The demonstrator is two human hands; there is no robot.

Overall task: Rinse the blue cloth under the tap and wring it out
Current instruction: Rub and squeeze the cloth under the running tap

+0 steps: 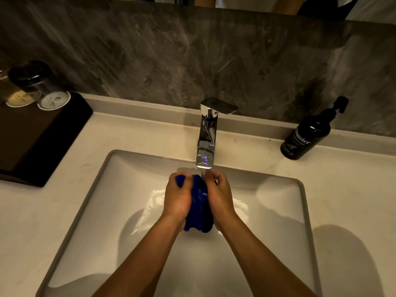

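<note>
**Blue cloth bunched between both hands under the running tap**

A black tray (pixel 42 146) sat on the pale counter (pixel 150 133) to the left of the basin, well apart from the hands. Two upturned glasses stood at its far end: a dark-looking one (pixel 36 84) in front and a second (pixel 15 91) behind it at the frame edge, each resting on a round paper coaster. On the right, near the marble backsplash (pixel 171 50), stood a black pump bottle of hand wash (pixel 306 136), also well clear of the work. Nothing lay between the hands and the spout.

The chrome tap (pixel 206 133) reached over the far rim of the white rectangular sink (pixel 278 211), a thin stream falling from its spout. The sink held a film of water around the hands and nothing else.

The blue cloth (pixel 199 206) hung crumpled directly under the stream, over the middle of the sink. The left hand (pixel 179 198) was curled tightly around its left side, fingers wrapped over the top. The right hand (pixel 218 196) pressed and gripped its right side, fingers closed on the fabric.
</note>
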